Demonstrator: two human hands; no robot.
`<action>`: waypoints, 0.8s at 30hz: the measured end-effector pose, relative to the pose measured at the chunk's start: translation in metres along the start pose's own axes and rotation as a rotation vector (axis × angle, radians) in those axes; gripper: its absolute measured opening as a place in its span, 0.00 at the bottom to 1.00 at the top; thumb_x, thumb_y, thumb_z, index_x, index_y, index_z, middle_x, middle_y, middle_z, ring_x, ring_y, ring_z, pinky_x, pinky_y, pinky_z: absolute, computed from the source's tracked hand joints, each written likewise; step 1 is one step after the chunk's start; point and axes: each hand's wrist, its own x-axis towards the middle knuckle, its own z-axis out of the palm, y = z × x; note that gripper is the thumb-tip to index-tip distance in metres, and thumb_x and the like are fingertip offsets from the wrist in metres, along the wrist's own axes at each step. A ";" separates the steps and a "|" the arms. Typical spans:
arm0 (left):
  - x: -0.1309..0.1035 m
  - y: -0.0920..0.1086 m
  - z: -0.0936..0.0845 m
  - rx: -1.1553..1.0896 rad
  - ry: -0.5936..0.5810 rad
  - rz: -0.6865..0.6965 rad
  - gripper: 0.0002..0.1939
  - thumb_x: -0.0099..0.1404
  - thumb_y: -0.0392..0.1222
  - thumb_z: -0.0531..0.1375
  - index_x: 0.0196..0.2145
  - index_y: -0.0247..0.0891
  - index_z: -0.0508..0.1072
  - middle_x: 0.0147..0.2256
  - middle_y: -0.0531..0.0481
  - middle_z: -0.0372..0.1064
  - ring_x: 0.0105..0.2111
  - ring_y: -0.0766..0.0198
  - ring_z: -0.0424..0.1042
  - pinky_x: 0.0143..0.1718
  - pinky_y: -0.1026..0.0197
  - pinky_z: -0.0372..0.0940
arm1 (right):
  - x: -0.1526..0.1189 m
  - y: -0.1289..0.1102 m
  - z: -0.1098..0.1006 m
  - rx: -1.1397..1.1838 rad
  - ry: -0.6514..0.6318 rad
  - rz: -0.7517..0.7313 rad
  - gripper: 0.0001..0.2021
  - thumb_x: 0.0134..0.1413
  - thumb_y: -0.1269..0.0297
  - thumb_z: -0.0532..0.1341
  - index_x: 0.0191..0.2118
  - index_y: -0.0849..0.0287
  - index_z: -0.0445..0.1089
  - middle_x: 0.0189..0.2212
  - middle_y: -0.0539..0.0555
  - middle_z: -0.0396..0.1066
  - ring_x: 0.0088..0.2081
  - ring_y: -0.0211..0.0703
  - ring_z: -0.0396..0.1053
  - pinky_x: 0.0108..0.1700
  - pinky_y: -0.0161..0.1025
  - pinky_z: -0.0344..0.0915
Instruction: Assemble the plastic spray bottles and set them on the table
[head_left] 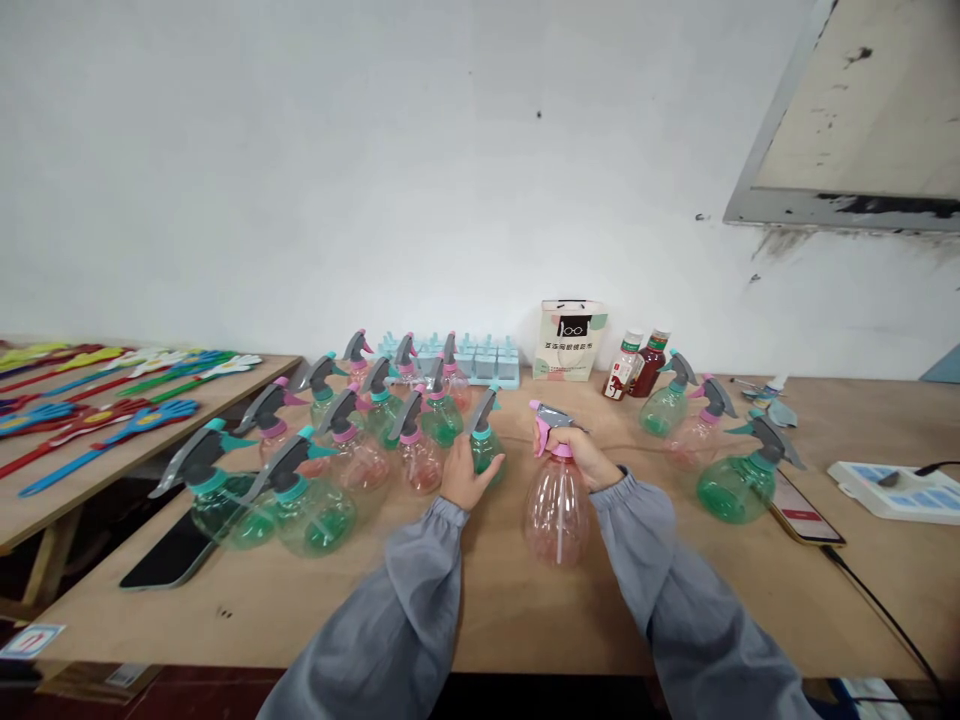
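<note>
My right hand [581,450] is wrapped round the grey-and-pink spray head of a clear pink spray bottle [556,515], which is upright in front of me. Its thin tube shows through the ribbed body. My left hand [469,472] is at a green spray bottle [487,455], thumb spread away from the fingers and the bottle showing between them; whether they touch it I cannot tell. Left of that hand stand several more pink and green bottles, among them a green spray bottle [315,515] near the front. On the right is another green spray bottle [739,487].
At the back stand a light-blue mould set [491,362], a paper bag [574,340] and two bottles with red labels or contents [624,365]. Phones lie at left [169,555] and right [806,508], near a white power strip [900,492]. Colourful hand-shaped clappers [154,420] cover the left table.
</note>
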 end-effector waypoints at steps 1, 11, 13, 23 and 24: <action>0.000 0.000 0.000 0.000 0.000 -0.001 0.29 0.62 0.56 0.63 0.54 0.37 0.63 0.45 0.39 0.69 0.51 0.47 0.71 0.54 0.44 0.66 | 0.000 0.001 -0.001 -0.021 0.002 0.002 0.05 0.27 0.68 0.59 0.19 0.58 0.70 0.22 0.50 0.71 0.23 0.36 0.61 0.23 0.32 0.56; 0.002 0.002 -0.003 -0.020 -0.014 0.005 0.29 0.62 0.56 0.62 0.54 0.36 0.63 0.45 0.38 0.69 0.51 0.46 0.72 0.54 0.42 0.67 | -0.001 0.002 -0.007 -0.010 0.165 -0.081 0.03 0.27 0.67 0.60 0.19 0.56 0.68 0.19 0.49 0.69 0.21 0.35 0.59 0.22 0.33 0.54; 0.002 0.003 -0.004 -0.008 -0.023 0.012 0.28 0.63 0.56 0.62 0.54 0.36 0.63 0.45 0.37 0.69 0.51 0.46 0.71 0.54 0.42 0.67 | -0.007 0.003 -0.011 -0.075 0.194 -0.127 0.03 0.33 0.66 0.63 0.22 0.56 0.71 0.23 0.49 0.73 0.24 0.36 0.64 0.25 0.34 0.58; 0.005 0.000 -0.004 0.012 -0.046 0.022 0.32 0.62 0.57 0.62 0.57 0.35 0.61 0.47 0.35 0.69 0.53 0.44 0.71 0.54 0.43 0.67 | -0.124 0.009 -0.103 -0.382 0.668 -0.346 0.19 0.46 0.49 0.70 0.43 0.51 0.76 0.38 0.55 0.80 0.38 0.49 0.77 0.40 0.44 0.72; 0.005 0.000 -0.005 0.013 -0.050 0.023 0.33 0.62 0.57 0.61 0.57 0.35 0.61 0.47 0.35 0.69 0.53 0.44 0.71 0.54 0.42 0.67 | -0.142 0.007 -0.119 -0.456 0.738 -0.350 0.20 0.45 0.48 0.70 0.43 0.52 0.76 0.39 0.57 0.80 0.38 0.50 0.78 0.39 0.45 0.73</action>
